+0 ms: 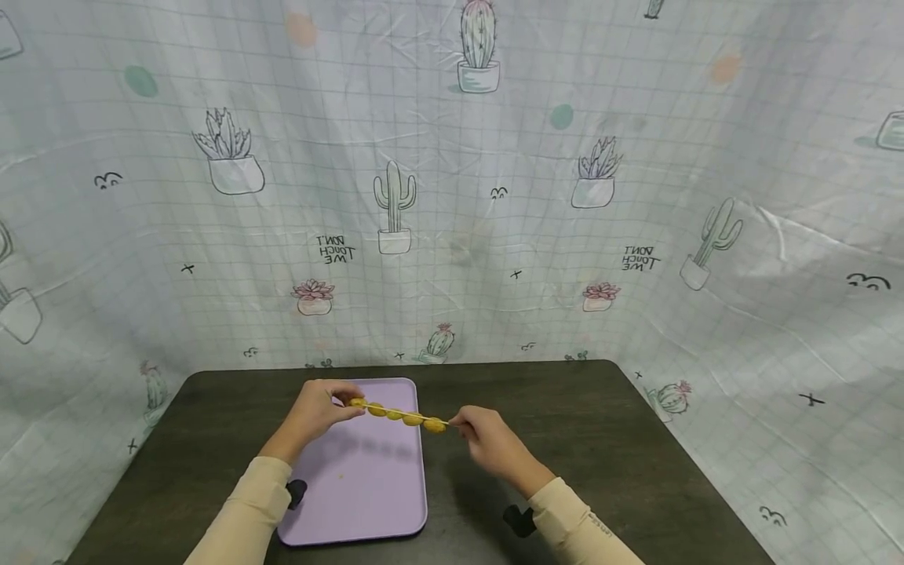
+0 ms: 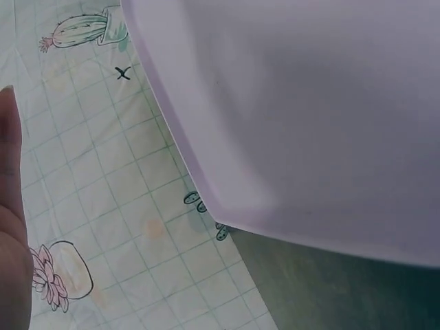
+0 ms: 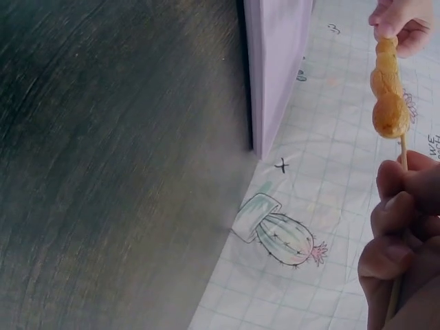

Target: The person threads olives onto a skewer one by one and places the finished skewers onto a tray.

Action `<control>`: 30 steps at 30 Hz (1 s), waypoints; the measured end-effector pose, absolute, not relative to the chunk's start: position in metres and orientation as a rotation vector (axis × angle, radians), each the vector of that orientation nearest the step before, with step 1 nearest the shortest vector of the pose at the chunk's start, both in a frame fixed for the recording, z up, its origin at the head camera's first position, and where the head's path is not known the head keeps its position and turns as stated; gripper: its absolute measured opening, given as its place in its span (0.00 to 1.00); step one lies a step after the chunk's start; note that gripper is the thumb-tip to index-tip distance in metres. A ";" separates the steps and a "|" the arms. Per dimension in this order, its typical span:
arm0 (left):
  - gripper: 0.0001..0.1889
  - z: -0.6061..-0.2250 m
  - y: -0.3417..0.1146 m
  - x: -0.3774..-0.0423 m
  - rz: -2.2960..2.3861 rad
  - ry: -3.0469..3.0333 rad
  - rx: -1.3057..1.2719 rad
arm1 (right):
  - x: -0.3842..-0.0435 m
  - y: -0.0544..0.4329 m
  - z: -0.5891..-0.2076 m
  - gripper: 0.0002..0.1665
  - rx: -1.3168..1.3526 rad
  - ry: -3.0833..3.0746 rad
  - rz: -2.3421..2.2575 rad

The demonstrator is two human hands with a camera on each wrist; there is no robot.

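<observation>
A skewer [image 1: 394, 414] of several golden-yellow round balls is held in the air, slanting slightly down to the right. My right hand [image 1: 493, 446] grips the bare stick end, with curled fingers around the thin stick [image 3: 403, 152] in the right wrist view. At the other end, my left hand [image 1: 316, 412] pinches the last ball between thumb and fingers. Beneath the skewer lies a light purple tray [image 1: 363, 502], which catches its shadow. The left wrist view shows only part of the left hand [image 2: 12, 227] at its edge; the skewer is out of that view.
The tray rests on a dark wooden table [image 1: 565, 439], left of its middle. A tiny yellow crumb [image 1: 341, 476] lies on the tray. Behind and around the table hangs a pale curtain [image 1: 452, 235] printed with cacti.
</observation>
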State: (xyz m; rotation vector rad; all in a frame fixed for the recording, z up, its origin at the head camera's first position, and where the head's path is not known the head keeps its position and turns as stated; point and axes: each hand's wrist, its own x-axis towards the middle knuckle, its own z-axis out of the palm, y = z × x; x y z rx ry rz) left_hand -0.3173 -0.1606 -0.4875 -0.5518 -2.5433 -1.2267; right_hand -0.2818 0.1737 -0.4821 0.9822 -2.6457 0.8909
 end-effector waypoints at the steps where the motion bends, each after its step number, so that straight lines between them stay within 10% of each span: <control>1: 0.09 -0.488 -0.161 -0.317 -1.233 -2.544 -0.545 | -0.282 0.174 -0.482 0.15 0.983 -2.649 0.911; 30: 0.10 -0.496 -0.166 -0.316 -1.197 -2.488 -0.713 | -0.279 0.170 -0.477 0.13 1.036 -2.671 0.871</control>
